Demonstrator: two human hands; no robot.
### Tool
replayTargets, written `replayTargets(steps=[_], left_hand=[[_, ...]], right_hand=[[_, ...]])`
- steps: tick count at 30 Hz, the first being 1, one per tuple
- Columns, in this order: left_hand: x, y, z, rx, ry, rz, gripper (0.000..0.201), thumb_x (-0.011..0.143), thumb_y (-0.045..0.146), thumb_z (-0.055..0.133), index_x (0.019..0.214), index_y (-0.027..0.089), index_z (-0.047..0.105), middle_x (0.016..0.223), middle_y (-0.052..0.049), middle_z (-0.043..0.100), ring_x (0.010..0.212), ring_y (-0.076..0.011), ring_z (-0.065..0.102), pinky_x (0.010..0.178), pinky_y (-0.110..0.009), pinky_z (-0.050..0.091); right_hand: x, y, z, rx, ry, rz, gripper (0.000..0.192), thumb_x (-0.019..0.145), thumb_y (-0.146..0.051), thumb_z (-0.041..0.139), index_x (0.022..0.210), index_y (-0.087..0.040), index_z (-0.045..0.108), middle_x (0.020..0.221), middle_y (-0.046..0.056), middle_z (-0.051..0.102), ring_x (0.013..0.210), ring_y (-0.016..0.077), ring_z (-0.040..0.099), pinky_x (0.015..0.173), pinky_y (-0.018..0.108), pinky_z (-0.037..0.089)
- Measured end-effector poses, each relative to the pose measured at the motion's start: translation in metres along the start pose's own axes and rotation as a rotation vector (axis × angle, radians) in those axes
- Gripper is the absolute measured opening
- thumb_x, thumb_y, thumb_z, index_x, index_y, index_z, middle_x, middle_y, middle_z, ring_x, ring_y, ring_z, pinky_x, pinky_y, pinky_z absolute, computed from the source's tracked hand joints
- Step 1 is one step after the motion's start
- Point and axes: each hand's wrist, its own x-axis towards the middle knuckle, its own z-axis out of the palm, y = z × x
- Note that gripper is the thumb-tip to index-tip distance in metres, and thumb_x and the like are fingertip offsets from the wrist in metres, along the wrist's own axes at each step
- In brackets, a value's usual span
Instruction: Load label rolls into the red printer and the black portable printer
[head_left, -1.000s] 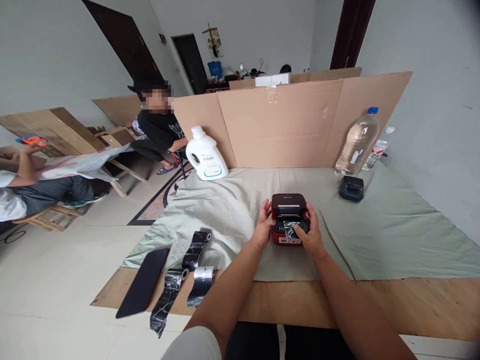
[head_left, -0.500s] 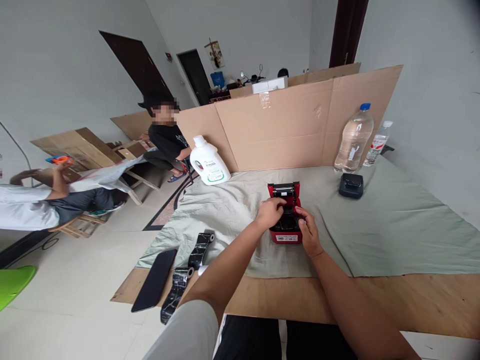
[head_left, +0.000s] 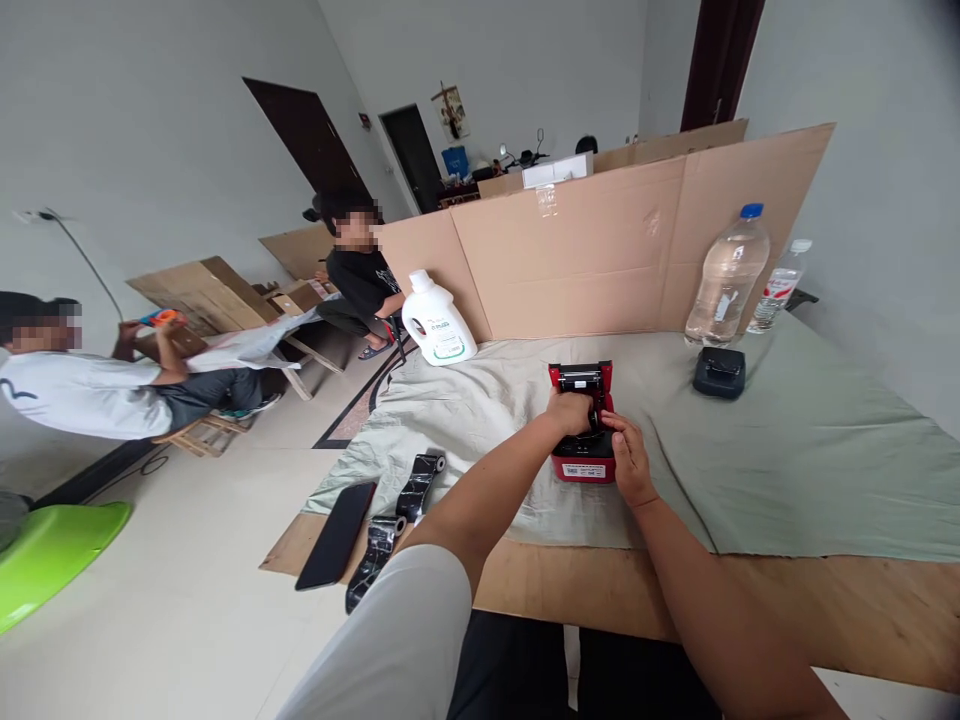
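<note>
A red and black label printer stands on the cloth with its lid raised toward the back. My left hand reaches down into the printer's compartment, its fingers curled and their tips hidden inside. Against the printer's right side rests my right hand, fingers stretched out and touching the edge near the hinge. Two rolls of black, marble-patterned material lie to the left: the farther roll and the nearer roll, which my left sleeve partly covers. Beside them is a black smartphone.
A white detergent jug leans by the cardboard screen. Back right stand a large water bottle, a smaller bottle and a dark box-shaped device. Two people sit at another table to the left.
My left hand has pushed deeper into the printer's compartment. My right hand stays at its right side. The view has swung left, so more of the seated person there shows.
</note>
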Motion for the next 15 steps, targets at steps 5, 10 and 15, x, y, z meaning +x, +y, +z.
replayTargets(steps=[5, 10, 15], left_hand=[[-0.023, -0.018, -0.023, -0.32, 0.004, 0.084, 0.034, 0.067, 0.022, 0.07, 0.1, 0.016, 0.066, 0.1, -0.008, 0.069, 0.095, -0.0256, 0.063, 0.09, -0.037, 0.047], [-0.064, -0.077, -0.068, -0.981, -0.24, 0.024, 0.034, 0.064, 0.022, 0.072, 0.096, 0.014, 0.064, 0.093, -0.007, 0.068, 0.083, -0.0216, 0.065, 0.075, -0.036, 0.053], [-0.119, -0.171, -0.109, -0.959, -0.297, -0.317, 0.031, 0.059, 0.015, 0.073, 0.089, 0.014, 0.068, 0.083, -0.007, 0.068, 0.074, -0.0215, 0.063, 0.066, -0.033, 0.052]], right_hand=[[-0.001, 0.002, -0.001, 0.007, 0.0, -0.038, 0.035, 0.097, -0.041, 0.035, 0.109, -0.022, 0.061, 0.121, 0.009, 0.062, 0.118, 0.0227, 0.053, 0.105, 0.048, 0.039], [-0.001, 0.001, -0.001, 0.015, -0.003, -0.044, 0.034, 0.097, -0.039, 0.035, 0.109, -0.022, 0.062, 0.122, 0.009, 0.062, 0.118, 0.0226, 0.053, 0.105, 0.048, 0.038], [-0.002, 0.001, 0.0, 0.02, -0.004, -0.035, 0.035, 0.097, -0.04, 0.034, 0.109, -0.022, 0.062, 0.122, 0.008, 0.062, 0.118, 0.0229, 0.054, 0.106, 0.049, 0.038]])
